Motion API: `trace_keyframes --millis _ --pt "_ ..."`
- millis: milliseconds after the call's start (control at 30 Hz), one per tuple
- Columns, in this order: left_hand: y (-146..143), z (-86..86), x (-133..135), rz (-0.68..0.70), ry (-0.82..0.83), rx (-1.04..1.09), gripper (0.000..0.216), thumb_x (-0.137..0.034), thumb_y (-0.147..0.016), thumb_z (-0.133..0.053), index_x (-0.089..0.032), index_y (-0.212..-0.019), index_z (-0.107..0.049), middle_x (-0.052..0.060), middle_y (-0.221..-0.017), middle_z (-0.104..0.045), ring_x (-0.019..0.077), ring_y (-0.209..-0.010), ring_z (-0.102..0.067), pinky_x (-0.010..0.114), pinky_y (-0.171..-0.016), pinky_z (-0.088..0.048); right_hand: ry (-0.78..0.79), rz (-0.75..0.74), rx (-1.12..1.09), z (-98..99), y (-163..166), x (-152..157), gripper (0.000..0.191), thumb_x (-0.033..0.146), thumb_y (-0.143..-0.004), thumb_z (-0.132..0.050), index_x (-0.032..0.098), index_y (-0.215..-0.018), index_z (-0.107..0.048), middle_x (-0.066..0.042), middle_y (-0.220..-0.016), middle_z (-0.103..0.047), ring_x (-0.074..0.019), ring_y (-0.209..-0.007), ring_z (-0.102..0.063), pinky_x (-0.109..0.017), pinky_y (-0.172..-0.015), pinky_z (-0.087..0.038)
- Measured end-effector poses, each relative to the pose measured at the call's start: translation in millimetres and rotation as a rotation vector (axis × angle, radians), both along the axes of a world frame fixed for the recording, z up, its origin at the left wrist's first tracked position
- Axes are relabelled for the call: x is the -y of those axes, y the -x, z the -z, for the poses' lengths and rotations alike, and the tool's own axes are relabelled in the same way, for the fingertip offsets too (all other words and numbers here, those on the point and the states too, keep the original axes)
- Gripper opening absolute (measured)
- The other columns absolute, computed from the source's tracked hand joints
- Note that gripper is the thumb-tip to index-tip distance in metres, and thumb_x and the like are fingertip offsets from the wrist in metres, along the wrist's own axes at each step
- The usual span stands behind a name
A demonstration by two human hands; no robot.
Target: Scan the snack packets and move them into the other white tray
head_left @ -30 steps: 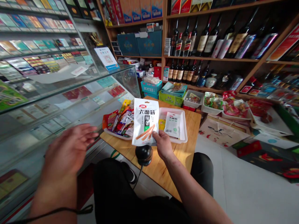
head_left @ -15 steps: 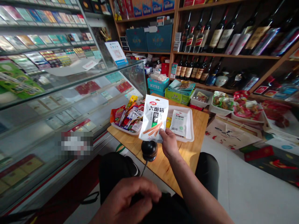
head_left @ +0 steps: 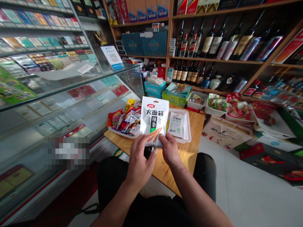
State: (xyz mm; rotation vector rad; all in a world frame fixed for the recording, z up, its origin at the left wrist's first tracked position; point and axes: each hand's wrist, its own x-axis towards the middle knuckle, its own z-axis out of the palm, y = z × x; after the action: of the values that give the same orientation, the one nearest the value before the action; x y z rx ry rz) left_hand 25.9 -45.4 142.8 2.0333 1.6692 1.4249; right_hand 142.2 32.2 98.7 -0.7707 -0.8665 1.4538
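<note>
My right hand (head_left: 170, 148) pinches the lower right corner of a white snack packet (head_left: 153, 110), held upright above the wooden table with its printed front toward me. By the packet's lower left edge is my left hand (head_left: 139, 157), its thumb spread apart from its fingers; the fingertips reach the edge, but a firm grip does not show. Behind the packet and to its right, a similar white packet (head_left: 176, 126) lies in a white tray (head_left: 188, 126). A round black object (head_left: 148, 153) shows partly between my hands.
The wooden table (head_left: 189, 154) stands before my knees. On its left side a tray holds colourful snack packets (head_left: 130, 118). A glass display counter (head_left: 94, 82) runs along the left. Boxes, snack trays and bottle shelves (head_left: 213, 58) stand behind and to the right.
My left hand has risen from near my lap to the packet's lower left edge. The right hand still holds the packet. The view has shifted slightly.
</note>
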Motion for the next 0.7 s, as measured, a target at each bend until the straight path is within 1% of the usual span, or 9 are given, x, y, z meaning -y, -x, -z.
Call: trace_keyframes --millis 133,267,400,467,533,633,700 --pt "-2.8 1.8 -4.5 -0.004 -0.007 0.009 0.053 -0.024 -0.089 -0.063 -0.028 -0.139 -0.046 0.012 -0.144 -0.049 0.0299 -0.137 -0.042 0.053 -0.115 -0.034 0.015 -0.012 -0.003 -5.8 1.9 0.9 0.025 0.040 -0.083 -0.066 0.020 -0.098 -0.069 -0.004 -0.092 -0.075 -0.0202 -0.077 -0.068 -0.033 -0.075 -0.054" --pt "0.2 5.4 -7.9 0.000 0.006 0.038 0.056 -0.024 -0.088 -0.064 -0.029 -0.140 -0.045 0.012 -0.144 -0.049 0.0314 -0.139 -0.041 0.055 -0.116 -0.032 0.020 -0.038 -0.004 -13.2 5.9 2.2 0.024 0.038 -0.083 -0.065 0.021 -0.100 -0.068 -0.004 -0.099 -0.074 -0.0217 -0.085 -0.069 -0.035 -0.081 -0.054" --pt "5.2 9.2 -11.4 -0.008 0.043 0.123 0.065 -0.028 -0.087 -0.067 -0.027 -0.146 -0.040 0.014 -0.149 -0.044 0.0316 -0.141 -0.039 0.054 -0.117 -0.030 -0.018 -0.096 -0.016 -20.4 10.8 4.6 0.024 0.037 -0.084 -0.065 0.023 -0.103 -0.067 -0.004 -0.102 -0.074 -0.0220 -0.089 -0.069 -0.036 -0.084 -0.054" --pt "7.9 8.8 -14.2 0.016 0.091 0.231 0.071 -0.031 -0.086 -0.069 -0.028 -0.149 -0.036 0.014 -0.152 -0.041 0.0313 -0.141 -0.039 0.053 -0.117 -0.032 -0.073 -0.132 0.005 -25.3 13.9 7.0 0.021 0.035 -0.084 -0.067 0.023 -0.102 -0.066 -0.004 -0.102 -0.073 -0.0211 -0.090 -0.068 -0.035 -0.086 -0.053" --pt "11.1 5.8 -18.6 0.069 0.134 0.383 0.073 -0.034 -0.086 -0.069 -0.029 -0.150 -0.035 0.013 -0.154 -0.040 0.0305 -0.140 -0.042 0.050 -0.115 -0.036 -0.140 -0.164 0.049 -30.9 17.6 10.3 0.021 0.033 -0.085 -0.068 0.024 -0.104 -0.065 -0.004 -0.105 -0.072 -0.0203 -0.094 -0.067 -0.035 -0.090 -0.052" --pt "17.7 -1.5 -28.2 0.181 0.179 0.614 0.071 -0.036 -0.087 -0.067 -0.028 -0.150 -0.035 0.012 -0.152 -0.044 0.0288 -0.137 -0.047 0.045 -0.113 -0.040 -0.222 -0.200 0.141 -38.1 24.3 16.5 0.030 0.031 -0.085 -0.068 0.026 -0.114 -0.065 -0.006 -0.120 -0.068 -0.0208 -0.102 -0.065 -0.037 -0.093 -0.051" --pt "23.6 -5.4 -35.3 0.229 0.209 0.723 0.068 -0.036 -0.087 -0.068 -0.026 -0.147 -0.039 0.011 -0.148 -0.049 0.0282 -0.134 -0.050 0.042 -0.111 -0.042 -0.281 -0.187 0.208 -40.3 28.5 20.2 0.034 0.030 -0.083 -0.070 0.027 -0.117 -0.066 -0.006 -0.131 -0.062 -0.0224 -0.112 -0.062 -0.039 -0.096 -0.051"
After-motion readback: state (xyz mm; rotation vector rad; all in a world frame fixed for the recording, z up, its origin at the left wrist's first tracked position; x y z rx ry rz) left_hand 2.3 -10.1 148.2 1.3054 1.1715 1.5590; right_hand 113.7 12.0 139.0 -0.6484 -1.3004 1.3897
